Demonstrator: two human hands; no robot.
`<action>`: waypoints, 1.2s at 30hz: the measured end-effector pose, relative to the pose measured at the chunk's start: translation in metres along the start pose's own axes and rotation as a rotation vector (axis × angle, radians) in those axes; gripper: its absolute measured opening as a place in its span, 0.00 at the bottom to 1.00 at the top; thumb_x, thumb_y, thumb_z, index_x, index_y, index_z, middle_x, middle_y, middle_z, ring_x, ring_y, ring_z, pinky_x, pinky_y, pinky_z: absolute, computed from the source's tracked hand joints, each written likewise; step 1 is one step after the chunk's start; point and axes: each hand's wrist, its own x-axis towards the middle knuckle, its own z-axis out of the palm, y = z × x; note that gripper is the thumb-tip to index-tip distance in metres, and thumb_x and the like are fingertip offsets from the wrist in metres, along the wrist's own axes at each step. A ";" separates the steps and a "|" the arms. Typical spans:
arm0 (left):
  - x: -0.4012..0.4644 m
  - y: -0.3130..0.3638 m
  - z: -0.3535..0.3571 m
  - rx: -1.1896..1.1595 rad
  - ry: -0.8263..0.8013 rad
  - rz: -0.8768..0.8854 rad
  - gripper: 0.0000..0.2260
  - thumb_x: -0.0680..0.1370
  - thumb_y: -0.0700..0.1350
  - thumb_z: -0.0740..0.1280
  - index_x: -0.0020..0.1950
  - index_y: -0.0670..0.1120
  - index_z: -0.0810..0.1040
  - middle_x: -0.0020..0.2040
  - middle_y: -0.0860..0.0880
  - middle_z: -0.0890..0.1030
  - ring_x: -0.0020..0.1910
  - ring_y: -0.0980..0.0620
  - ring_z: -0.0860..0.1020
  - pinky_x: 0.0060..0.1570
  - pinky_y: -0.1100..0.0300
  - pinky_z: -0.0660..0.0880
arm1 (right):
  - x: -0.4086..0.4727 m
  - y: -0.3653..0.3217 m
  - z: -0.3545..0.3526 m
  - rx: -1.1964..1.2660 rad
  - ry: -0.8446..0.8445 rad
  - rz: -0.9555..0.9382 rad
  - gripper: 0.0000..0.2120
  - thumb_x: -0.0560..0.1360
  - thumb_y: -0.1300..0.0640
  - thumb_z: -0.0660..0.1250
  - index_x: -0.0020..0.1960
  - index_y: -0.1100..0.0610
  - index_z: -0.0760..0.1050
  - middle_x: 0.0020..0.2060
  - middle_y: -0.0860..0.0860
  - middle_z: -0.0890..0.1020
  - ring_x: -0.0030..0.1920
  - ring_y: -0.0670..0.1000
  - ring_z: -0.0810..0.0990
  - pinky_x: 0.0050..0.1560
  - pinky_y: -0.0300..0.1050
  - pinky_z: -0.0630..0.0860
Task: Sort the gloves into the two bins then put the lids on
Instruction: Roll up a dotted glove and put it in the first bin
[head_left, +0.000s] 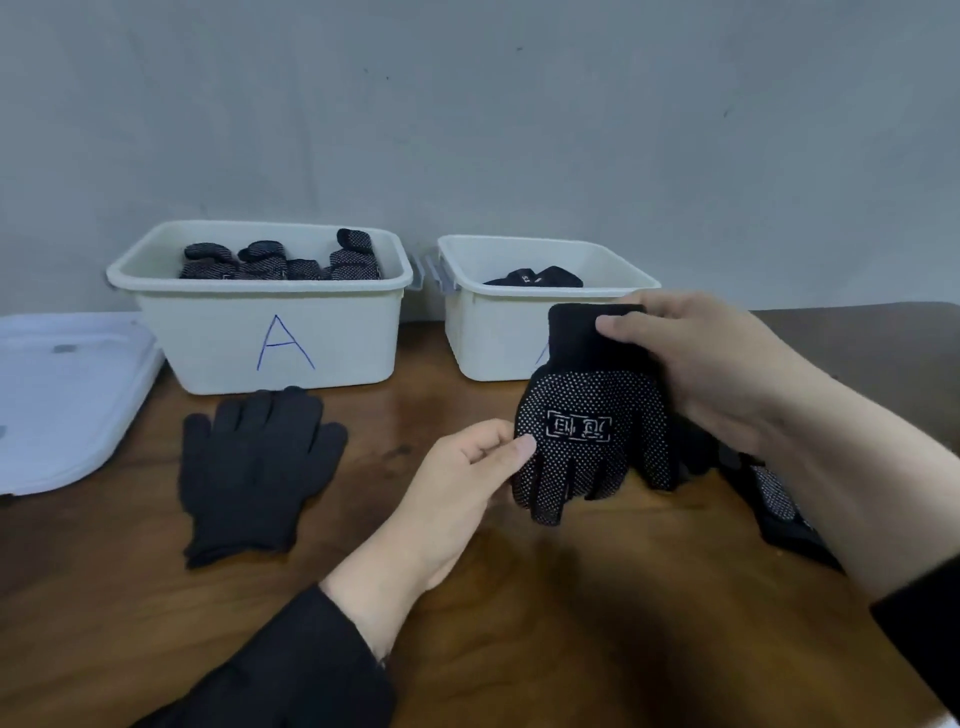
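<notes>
A black glove with white dots (592, 431) hangs fingers down above the table. My right hand (717, 364) grips its cuff and my left hand (467, 478) pinches its lower left edge. A plain black glove (254, 467) lies flat on the table in front of the left white bin (260, 338), which is marked A and holds several dotted gloves. The right white bin (493, 332) holds a dark glove; its label is partly hidden by the held glove. More dark gloves (779, 499) lie under my right forearm.
White lids (62, 395) lie stacked at the table's left edge. A grey wall stands right behind the bins. The brown wooden table (571, 597) stretches toward me.
</notes>
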 end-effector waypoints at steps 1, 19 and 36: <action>-0.001 0.003 -0.001 -0.013 0.028 0.011 0.11 0.82 0.46 0.65 0.50 0.38 0.81 0.51 0.35 0.83 0.49 0.42 0.79 0.57 0.44 0.74 | 0.003 -0.004 0.000 -0.093 -0.015 -0.014 0.06 0.79 0.60 0.69 0.52 0.57 0.84 0.49 0.57 0.87 0.50 0.55 0.86 0.55 0.51 0.79; -0.079 0.056 -0.173 0.582 0.946 0.320 0.08 0.82 0.47 0.62 0.46 0.51 0.79 0.41 0.58 0.81 0.42 0.63 0.77 0.41 0.75 0.68 | 0.078 -0.059 0.178 -0.580 -0.291 -0.287 0.04 0.78 0.58 0.69 0.46 0.56 0.82 0.38 0.52 0.83 0.38 0.50 0.80 0.38 0.46 0.79; -0.071 0.047 -0.175 0.865 0.716 0.231 0.16 0.82 0.53 0.60 0.41 0.47 0.79 0.36 0.51 0.80 0.39 0.54 0.77 0.42 0.57 0.74 | -0.009 0.107 0.221 -0.598 -0.259 -0.583 0.17 0.81 0.44 0.60 0.67 0.46 0.78 0.67 0.36 0.75 0.71 0.37 0.68 0.74 0.39 0.64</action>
